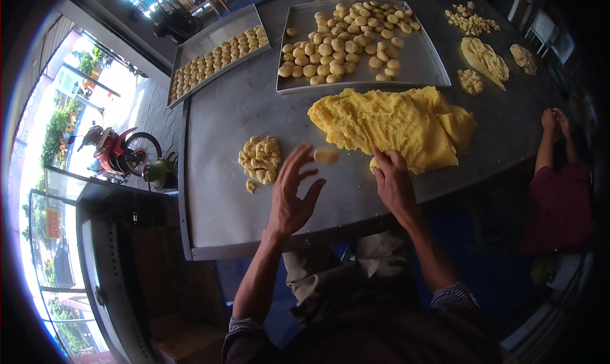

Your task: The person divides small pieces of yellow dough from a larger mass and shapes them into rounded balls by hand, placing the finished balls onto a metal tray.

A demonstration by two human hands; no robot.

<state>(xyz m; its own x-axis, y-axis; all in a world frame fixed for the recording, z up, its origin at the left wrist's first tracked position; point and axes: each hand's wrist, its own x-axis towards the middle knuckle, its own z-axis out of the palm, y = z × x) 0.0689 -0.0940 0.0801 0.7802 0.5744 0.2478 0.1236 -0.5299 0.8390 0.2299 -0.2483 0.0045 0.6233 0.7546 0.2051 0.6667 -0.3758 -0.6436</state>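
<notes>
My left hand is raised over the steel table, fingers apart; a blurred round dough piece is in the air just beside its fingertips. My right hand has its fingers curled on a bit of dough at the lower edge of a large, rough yellow dough mass. Left of my left hand lies a heap of small pale dough lumps, with a small loose piece below it. Beyond the mass, a metal tray holds several scattered dough rounds.
A second tray with rows of pieces sits back left. More dough lumps and strips lie back right. A co-worker in maroon is at the right edge, hands together. A red motorbike stands outside, left.
</notes>
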